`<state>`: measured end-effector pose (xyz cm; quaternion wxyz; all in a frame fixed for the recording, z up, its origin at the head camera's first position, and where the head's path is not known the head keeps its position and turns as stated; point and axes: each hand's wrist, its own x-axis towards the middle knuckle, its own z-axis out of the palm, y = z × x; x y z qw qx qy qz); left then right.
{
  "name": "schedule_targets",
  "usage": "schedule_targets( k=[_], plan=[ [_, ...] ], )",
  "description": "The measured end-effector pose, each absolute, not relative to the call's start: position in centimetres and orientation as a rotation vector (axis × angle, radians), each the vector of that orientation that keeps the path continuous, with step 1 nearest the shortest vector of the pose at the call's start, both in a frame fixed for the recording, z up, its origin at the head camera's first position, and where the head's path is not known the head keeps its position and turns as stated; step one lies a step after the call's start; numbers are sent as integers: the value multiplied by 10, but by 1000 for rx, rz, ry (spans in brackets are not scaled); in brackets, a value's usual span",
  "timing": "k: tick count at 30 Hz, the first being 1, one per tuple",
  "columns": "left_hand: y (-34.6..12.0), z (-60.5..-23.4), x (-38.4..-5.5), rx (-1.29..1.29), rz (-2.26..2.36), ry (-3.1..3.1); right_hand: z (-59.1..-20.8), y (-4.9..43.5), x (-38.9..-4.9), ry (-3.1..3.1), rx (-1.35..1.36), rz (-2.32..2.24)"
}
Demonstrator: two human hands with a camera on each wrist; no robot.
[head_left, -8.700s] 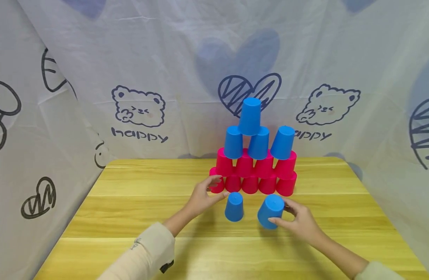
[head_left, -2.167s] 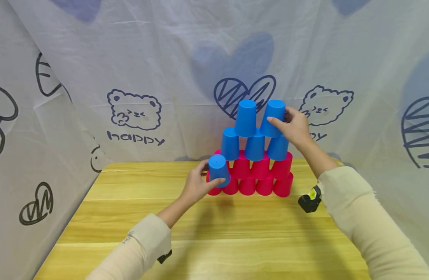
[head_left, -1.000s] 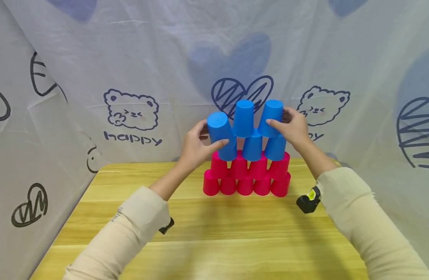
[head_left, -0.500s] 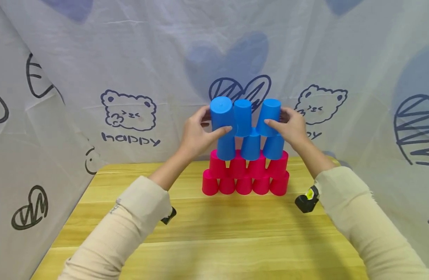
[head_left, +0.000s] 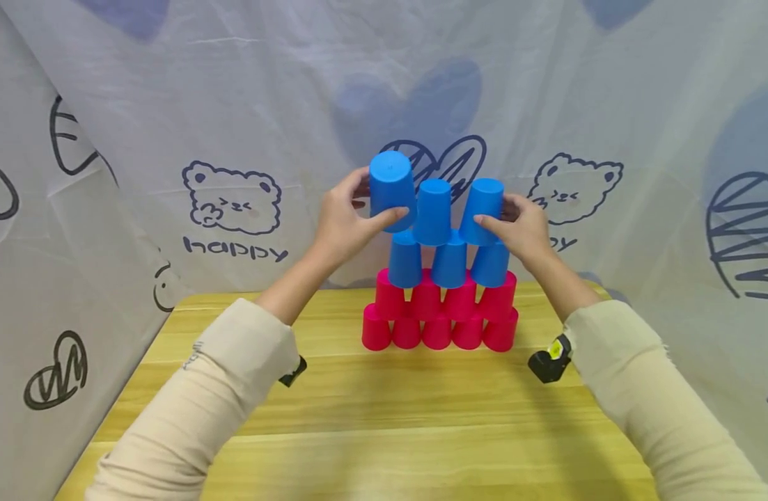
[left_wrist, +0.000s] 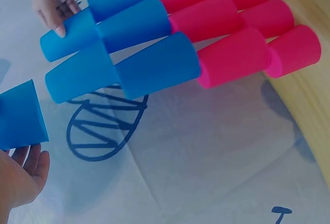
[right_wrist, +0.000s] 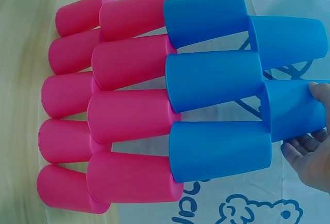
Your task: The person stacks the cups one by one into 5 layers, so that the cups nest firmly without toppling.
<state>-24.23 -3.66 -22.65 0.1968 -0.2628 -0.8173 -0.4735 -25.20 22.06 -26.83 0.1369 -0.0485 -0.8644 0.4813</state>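
Note:
Upside-down cups stand stacked in a tower: two rows of pink cups (head_left: pixel 426 295) below, three blue cups (head_left: pixel 449 263) above them, two more blue cups on top. My left hand (head_left: pixel 346 221) grips a blue cup (head_left: pixel 390 184), mouth down, up at the tower's left. In the left wrist view a gap shows between this held cup (left_wrist: pixel 20 118) and the stack. My right hand (head_left: pixel 523 226) holds the right-hand top cup (head_left: pixel 484 202), thumb in front, with its rim over two blue cups. Beside it stands the other top cup (head_left: pixel 434 212).
The tower stands toward the back of a wooden table (head_left: pixel 421 417). Behind and at both sides hangs a pale printed cloth (head_left: pixel 321 90), close to the table's back edge. A small black device (head_left: pixel 549 358) sits at each sleeve cuff.
Both loose blue cups have left the tabletop. The right hand set one on the top row and stays there. The left hand raised the other beside the tower, lately higher and slightly left.

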Motion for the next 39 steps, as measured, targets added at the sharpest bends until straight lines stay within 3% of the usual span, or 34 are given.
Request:
schedule_targets(
  k=[14, 39],
  plan=[
    [-24, -200, -249, -689, -1331, -2301, -268, 220, -252, -2509, -141, 1392],
    [19, -197, -262, -616, -1436, -2313, -264, 222, -250, -2528, -153, 1372]
  ],
)
